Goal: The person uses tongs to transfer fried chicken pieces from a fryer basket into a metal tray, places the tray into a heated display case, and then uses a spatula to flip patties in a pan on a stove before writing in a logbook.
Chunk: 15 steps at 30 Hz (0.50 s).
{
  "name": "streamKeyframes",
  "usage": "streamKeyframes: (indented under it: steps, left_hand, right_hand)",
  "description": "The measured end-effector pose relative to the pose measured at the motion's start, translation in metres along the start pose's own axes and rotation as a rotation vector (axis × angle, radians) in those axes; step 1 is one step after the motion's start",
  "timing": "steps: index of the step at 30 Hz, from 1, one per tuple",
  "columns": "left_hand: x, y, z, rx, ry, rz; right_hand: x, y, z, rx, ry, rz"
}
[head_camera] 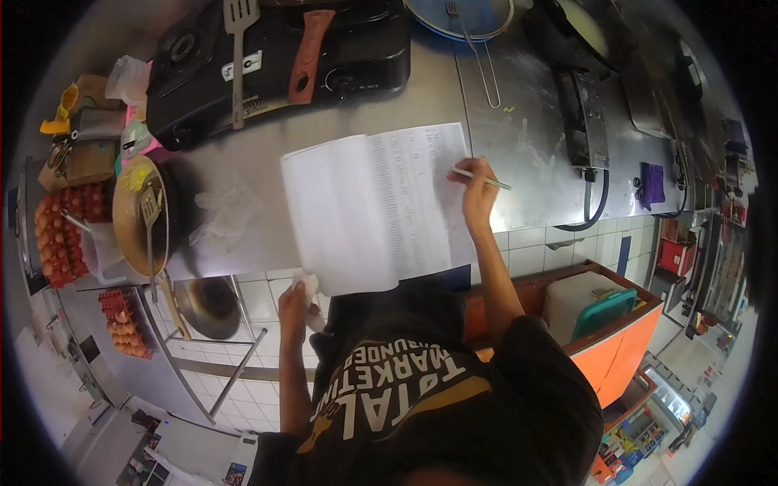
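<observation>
An open stapled-looking paper booklet lies on the stainless steel counter before me, overhanging its front edge. Its left page looks blank; the right page bears printed rows of a list. Over the right page's outer edge, my right hand grips a slim pen, its writing tip hidden by the fingers. Just below the booklet's lower left corner, my left hand holds a crumpled white tissue. A clear plastic bag rests on the counter left of the booklet.
Beyond the booklet stands a black gas stove with a slotted turner across it. A frying pan and egg trays sit left. A strainer lies at the back; a second burner stands right.
</observation>
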<state>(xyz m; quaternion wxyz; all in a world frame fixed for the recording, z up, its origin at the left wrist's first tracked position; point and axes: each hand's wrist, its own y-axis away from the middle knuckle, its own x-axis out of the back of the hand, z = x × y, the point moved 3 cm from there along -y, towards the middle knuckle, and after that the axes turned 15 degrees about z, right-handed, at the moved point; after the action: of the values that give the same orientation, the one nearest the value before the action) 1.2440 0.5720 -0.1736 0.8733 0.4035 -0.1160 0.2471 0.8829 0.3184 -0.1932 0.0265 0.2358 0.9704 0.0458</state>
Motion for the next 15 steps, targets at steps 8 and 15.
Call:
streamKeyframes:
  steps: [8,15]
  left_hand:
    - [0.024,0.003,-0.017,0.219,0.328,0.006]
    - [0.033,-0.01,-0.084,0.177,0.253,0.07]
  right_hand:
    - [-0.05,-0.039,0.019,0.344,0.106,0.091]
    - [-0.054,-0.057,0.018,0.355,0.275,0.102]
